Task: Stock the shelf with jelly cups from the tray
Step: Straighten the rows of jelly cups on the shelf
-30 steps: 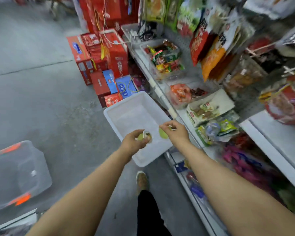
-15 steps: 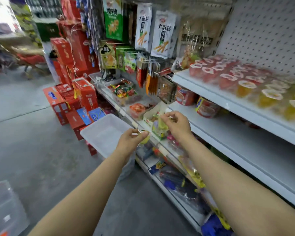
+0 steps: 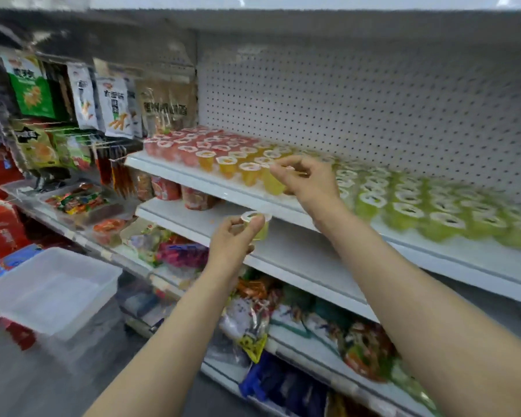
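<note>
You get bright, even overhead light with faint shadows; motion blur smears the hanging snack packets [image 3: 73, 97] and green jelly cups [image 3: 439, 212], and the wide lens bends the shelf [image 3: 283, 203] edges.

Shelf [image 3: 223, 188] with jelly cups: red cups [image 3: 187, 145] pack left end, orange cups [image 3: 238, 164] beside them toward middle, green cups [image 3: 433, 212] crowd right part. Right hand [image 3: 310, 182] over front edge in gap between orange and green rows. Pegboard [image 3: 373, 115] closes back of shelf; upper shelf [image 3: 283, 22] well above cups, open room overhead. Lower shelf [image 3: 298, 254] below mostly bare; left hand [image 3: 232, 245] with yellow cup [image 3: 257, 225] in front of it. Hanging snack bags [image 3: 115, 106] block left of shelf.
</note>
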A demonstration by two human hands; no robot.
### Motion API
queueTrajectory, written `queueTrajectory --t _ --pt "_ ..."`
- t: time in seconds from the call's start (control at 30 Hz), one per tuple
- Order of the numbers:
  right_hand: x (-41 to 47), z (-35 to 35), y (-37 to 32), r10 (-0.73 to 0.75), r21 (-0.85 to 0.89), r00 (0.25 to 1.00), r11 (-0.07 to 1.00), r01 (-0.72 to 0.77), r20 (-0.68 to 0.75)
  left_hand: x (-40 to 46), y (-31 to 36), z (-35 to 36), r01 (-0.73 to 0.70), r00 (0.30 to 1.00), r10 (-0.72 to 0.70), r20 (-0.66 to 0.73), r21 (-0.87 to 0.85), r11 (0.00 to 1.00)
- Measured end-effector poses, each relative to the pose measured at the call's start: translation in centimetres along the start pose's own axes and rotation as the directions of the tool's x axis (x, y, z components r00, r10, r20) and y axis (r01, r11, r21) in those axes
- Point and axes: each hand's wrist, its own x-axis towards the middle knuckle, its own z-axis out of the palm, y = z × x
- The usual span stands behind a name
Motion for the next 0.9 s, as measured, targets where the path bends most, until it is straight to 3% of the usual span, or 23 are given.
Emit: queueTrajectory --t 0.23,0.5,0.7,0.9 --pt "-2.6 -15.4 -2.6 -0.014 -0.081 0.980 0.997 -0.002 -0.199 -5.5 0.6 14.4 -0.014 0.973 0.023 0.229 -0.042 0.999" --pt "-6.3 -28.2 0.0 0.014 -0.200 0.883 0.972 -0.121 -0.468 -7.5 0.4 22.0 -0.061 0.924 0.053 0.379 0.009 0.998" --pt "-8.6 -32.4 4.2 0.080 -0.274 0.821 0.920 -0.279 -0.565 -8.7 0.1 24.5 -0.067 0.912 0.065 0.404 -0.009 0.998" --pt "-9.1 -33.0 7.5 0.146 -0.301 0.811 0.879 -0.369 -0.567 -8.8 0.0 25.3 -0.089 0.902 0.068 0.426 0.028 0.996"
